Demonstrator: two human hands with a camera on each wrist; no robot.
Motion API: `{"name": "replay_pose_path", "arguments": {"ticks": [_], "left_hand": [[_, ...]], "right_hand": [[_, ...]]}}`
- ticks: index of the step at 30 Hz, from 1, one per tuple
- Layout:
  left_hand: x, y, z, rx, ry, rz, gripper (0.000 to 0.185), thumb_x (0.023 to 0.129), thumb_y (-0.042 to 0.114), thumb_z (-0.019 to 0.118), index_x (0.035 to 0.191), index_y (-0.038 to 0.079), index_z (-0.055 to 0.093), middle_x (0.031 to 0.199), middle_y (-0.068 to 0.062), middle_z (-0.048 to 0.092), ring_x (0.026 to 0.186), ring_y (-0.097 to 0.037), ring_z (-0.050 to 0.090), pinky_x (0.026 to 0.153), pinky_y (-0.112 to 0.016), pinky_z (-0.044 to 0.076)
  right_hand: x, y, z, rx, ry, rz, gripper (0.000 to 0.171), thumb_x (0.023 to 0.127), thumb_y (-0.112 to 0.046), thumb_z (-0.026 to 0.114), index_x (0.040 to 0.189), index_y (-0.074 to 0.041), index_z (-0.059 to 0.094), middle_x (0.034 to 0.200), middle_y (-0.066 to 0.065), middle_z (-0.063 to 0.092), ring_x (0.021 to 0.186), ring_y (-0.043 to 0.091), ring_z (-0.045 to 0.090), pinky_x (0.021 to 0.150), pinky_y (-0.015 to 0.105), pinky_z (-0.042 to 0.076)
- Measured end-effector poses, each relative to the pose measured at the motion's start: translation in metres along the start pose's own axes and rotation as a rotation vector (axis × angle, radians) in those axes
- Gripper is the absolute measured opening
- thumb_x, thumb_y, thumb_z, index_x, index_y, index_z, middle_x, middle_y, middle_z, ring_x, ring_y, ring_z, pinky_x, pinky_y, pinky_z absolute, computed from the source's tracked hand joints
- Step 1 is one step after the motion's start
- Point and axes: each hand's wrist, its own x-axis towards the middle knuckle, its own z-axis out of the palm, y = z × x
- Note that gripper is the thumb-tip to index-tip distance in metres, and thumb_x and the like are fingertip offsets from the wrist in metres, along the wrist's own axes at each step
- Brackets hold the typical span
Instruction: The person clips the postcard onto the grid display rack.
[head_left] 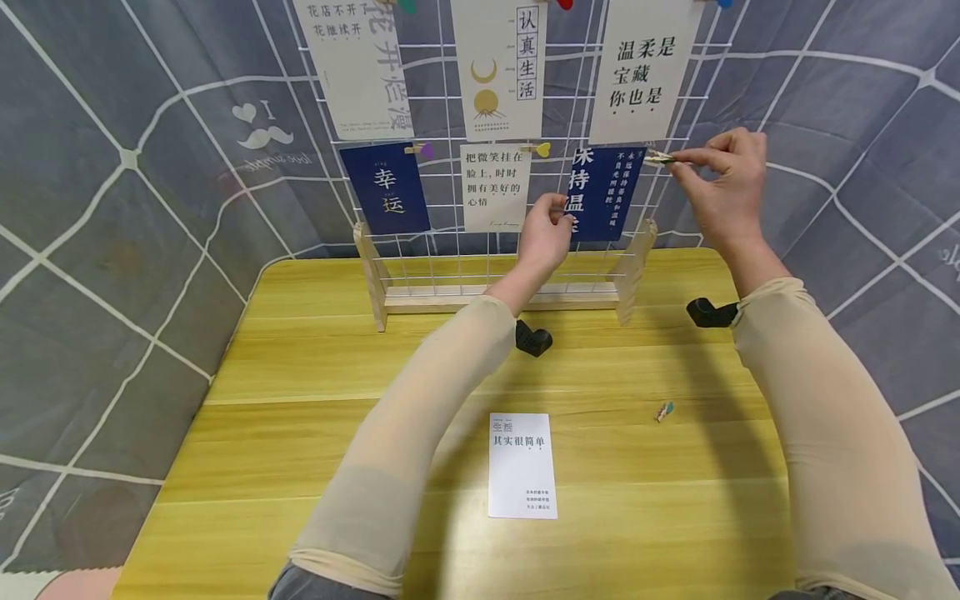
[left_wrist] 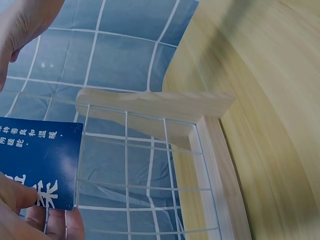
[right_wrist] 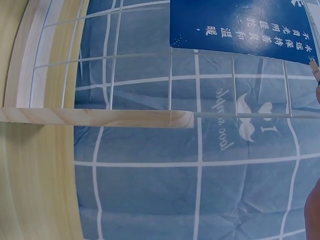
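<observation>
My left hand (head_left: 546,233) pinches the lower left edge of a blue card (head_left: 618,200) with white writing, holding it against a white wire grid (head_left: 480,247). In the left wrist view, the thumb lies on the front of the card (left_wrist: 50,145) and other fingers are behind it. At the card's upper right corner, my right hand (head_left: 722,179) pinches a small wooden clothespin (head_left: 660,157) between thumb and fingers. The right wrist view shows the clothespin's tip (right_wrist: 314,66) right at the corner of the card (right_wrist: 235,30).
The grid stands on a wooden base (head_left: 427,300). Beside the blue card hang a white card (head_left: 495,187) and another blue card (head_left: 386,212), with larger cards above. A white card (head_left: 522,471) and a small clothespin (head_left: 663,412) lie on the wooden table (head_left: 300,375).
</observation>
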Motion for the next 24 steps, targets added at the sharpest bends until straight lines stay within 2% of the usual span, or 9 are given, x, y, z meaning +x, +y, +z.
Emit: {"name": "replay_pose_path", "arguments": {"ticks": [12, 20, 24], "left_hand": [[-0.001, 0.0014, 0.0041, 0.067, 0.037, 0.011, 0.027, 0.108, 0.013, 0.052, 0.133, 0.013, 0.06, 0.108, -0.002, 0.066, 0.093, -0.014, 0.062, 0.076, -0.026, 0.048], [-0.0009, 0.0029, 0.0062, 0.096, 0.073, 0.004, 0.026, 0.107, 0.014, 0.053, 0.132, 0.015, 0.063, 0.108, 0.001, 0.068, 0.093, -0.012, 0.063, 0.077, -0.026, 0.048], [0.0, 0.0025, 0.0072, 0.111, 0.088, 0.005, 0.027, 0.108, 0.015, 0.053, 0.133, 0.016, 0.064, 0.11, 0.002, 0.068, 0.094, -0.01, 0.063, 0.078, -0.025, 0.049]], "right_hand": [[0.0027, 0.0027, 0.0025, 0.013, -0.001, 0.008, 0.019, 0.096, -0.017, 0.075, 0.106, -0.003, 0.081, 0.09, -0.025, 0.034, 0.1, -0.008, 0.027, 0.087, 0.029, 0.025], [0.0037, -0.0014, 0.0057, 0.032, 0.011, -0.013, 0.02, 0.096, -0.018, 0.074, 0.105, -0.002, 0.081, 0.088, -0.025, 0.034, 0.097, -0.009, 0.028, 0.085, 0.026, 0.026], [0.004, -0.0027, 0.007, 0.04, 0.008, 0.006, 0.02, 0.096, -0.019, 0.074, 0.105, -0.002, 0.081, 0.088, -0.026, 0.035, 0.096, -0.009, 0.028, 0.084, 0.026, 0.026]]}}
